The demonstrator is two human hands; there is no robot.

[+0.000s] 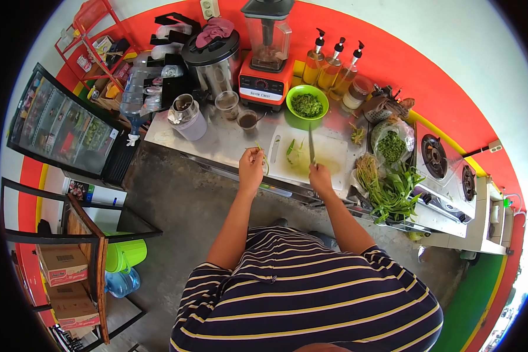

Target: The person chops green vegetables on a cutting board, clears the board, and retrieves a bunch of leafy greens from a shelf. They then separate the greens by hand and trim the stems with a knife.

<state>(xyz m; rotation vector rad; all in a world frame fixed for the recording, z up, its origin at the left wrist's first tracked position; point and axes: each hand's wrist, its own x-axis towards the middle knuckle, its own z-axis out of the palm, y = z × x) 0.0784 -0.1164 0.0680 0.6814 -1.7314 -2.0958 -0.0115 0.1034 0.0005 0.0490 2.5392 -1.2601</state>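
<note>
My left hand pinches a thin green stem just off the left edge of the white cutting board. My right hand grips a knife whose blade points away from me over the board. A few cut green pieces lie on the board between the two hands. Behind the board stands a green bowl of chopped greens.
A bunch of leafy greens and a bag of chopped greens lie to the right, by a gas stove. A blender, steel pot, pump bottles, cups and a jug line the counter back.
</note>
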